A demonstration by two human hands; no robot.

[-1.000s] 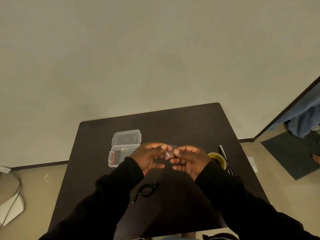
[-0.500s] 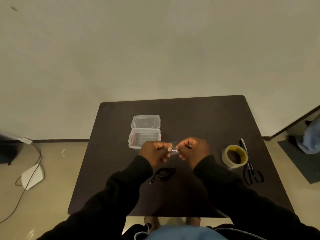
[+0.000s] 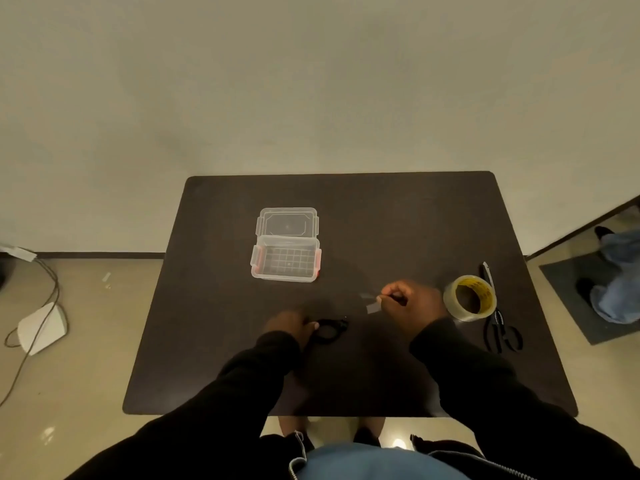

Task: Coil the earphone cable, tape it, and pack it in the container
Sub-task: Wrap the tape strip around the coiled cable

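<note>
Lying on the near tabletop (image 3: 381, 216), coiled earphone cable (image 3: 329, 330): light, limp, springy; left hand (image 3: 289, 323) pinches its left edge, right hand (image 3: 410, 303) pinches a tape strip (image 3: 373, 308); best gripped across bundled loops.

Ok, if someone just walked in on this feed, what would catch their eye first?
Probably the two hands at the near middle of the dark table: the left hand touches the coiled earphone cable, while the right hand pinches a strip of tape. Next, the clear container behind them with its lid open, then the tape roll on the right.
</note>
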